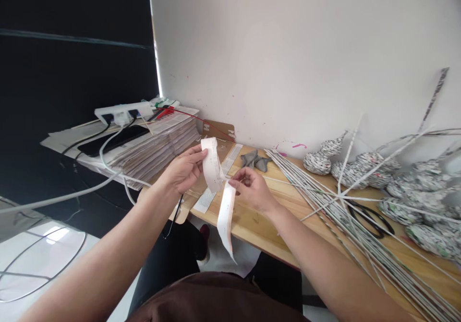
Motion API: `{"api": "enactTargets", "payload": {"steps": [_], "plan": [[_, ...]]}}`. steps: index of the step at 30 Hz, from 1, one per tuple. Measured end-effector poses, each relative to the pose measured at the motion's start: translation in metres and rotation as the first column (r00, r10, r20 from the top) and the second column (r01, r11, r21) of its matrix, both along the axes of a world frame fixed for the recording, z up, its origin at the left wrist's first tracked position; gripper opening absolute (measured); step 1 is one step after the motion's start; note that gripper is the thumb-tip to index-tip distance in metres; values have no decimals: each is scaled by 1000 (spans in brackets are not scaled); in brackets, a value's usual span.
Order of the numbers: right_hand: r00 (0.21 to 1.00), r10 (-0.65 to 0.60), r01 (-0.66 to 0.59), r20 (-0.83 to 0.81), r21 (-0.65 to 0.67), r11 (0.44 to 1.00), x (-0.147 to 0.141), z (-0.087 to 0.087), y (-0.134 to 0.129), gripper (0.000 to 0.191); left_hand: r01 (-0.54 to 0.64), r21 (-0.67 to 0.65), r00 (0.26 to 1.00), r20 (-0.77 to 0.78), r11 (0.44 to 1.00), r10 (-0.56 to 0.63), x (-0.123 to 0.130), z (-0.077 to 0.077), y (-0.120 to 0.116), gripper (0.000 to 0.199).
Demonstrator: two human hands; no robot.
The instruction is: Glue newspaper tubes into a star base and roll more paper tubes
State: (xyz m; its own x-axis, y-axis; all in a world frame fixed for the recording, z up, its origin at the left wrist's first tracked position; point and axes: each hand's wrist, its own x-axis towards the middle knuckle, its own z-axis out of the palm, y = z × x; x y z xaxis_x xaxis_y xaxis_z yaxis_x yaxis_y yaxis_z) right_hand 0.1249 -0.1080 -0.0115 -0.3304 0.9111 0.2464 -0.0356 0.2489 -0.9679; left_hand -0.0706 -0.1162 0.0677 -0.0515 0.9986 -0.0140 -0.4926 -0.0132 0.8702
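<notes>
My left hand [188, 169] is closed on a curled bundle of white printed paper strips [212, 166], thumb on top near its upper end. Between the thumb and fingertips of my right hand [254, 187] is a paper strip [225, 216], whose lower part hangs past the table's front edge and curves to a point. The two hands are close together, and the papers meet or overlap between them. Behind the held papers, a flat strip of printed paper [204, 201] lies on the wooden table.
A stack of newspapers [169, 144] at left bears a phone [113, 139] and a power strip [124, 112] with trailing cables. Thin rolled paper sticks [313, 192] stretch across the right, beside black-handled scissors [372, 220] and woven paper gourds [317, 162]. Grey star-shaped pieces [255, 160] lie near the wall.
</notes>
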Motion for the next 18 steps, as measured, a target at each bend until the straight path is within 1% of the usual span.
{"api": "enactTargets", "payload": {"steps": [2, 4, 5, 6, 8, 9, 10, 11, 12, 13, 14, 15, 16, 18], "plan": [[988, -141, 149, -69, 126, 981, 0, 6, -3, 28, 10, -19, 1000, 7, 1000, -10, 3, -6, 0, 19], [970, -223, 240, -95, 248, 939, 1, 11, -8, 24, 13, -28, 1000, 2, 1000, -13, 4, -10, 1, 20], [971, -229, 239, -69, 311, 920, 1, 13, -10, 22, 6, -30, 1000, 1, 1000, -6, 5, -12, 1, 21], [976, -217, 208, -17, 364, 908, 1, 14, -13, 21, -3, -32, 1000, 4, 999, 3, 5, -13, 0, 22], [979, -168, 107, 117, 407, 907, 0, 13, -17, 21, -25, -37, 999, 21, 999, 25, 5, -13, -1, 24], [977, -130, 56, 172, 383, 922, -2, 11, -19, 22, -37, -42, 999, 32, 998, 38, 5, -12, -2, 25], [976, -74, 3, 207, 322, 947, -4, 9, -21, 25, -48, -50, 998, 43, 998, 50, 6, -11, -4, 26], [976, 4, -56, 218, 232, 971, -7, 6, -23, 30, -57, -59, 997, 54, 997, 60, 8, -10, -6, 26], [973, 100, -128, 206, 127, 984, -10, 4, -25, 33, -64, -70, 996, 62, 995, 69, 10, -9, -8, 27], [962, 210, -216, 173, 17, 976, -13, 3, -27, 33, -70, -78, 995, 69, 994, 75, 13, -8, -11, 27], [941, 314, -306, 125, -79, 949, -15, 2, -28, 31, -73, -83, 994, 70, 994, 79, 15, -7, -14, 28], [916, 393, -380, 74, -150, 913, -17, 2, -29, 29, -76, -87, 995, 65, 993, 81, 18, -7, -16, 28], [897, 441, -427, 31, -193, 883, -17, 2, -29, 29, -77, -91, 995, 55, 993, 82, 20, -7, -18, 29], [887, 462, -453, -22, -243, 858, -14, 4, -25, 30, -76, -92, 996, 39, 993, 80, 22, -9, -19, 29]]}}
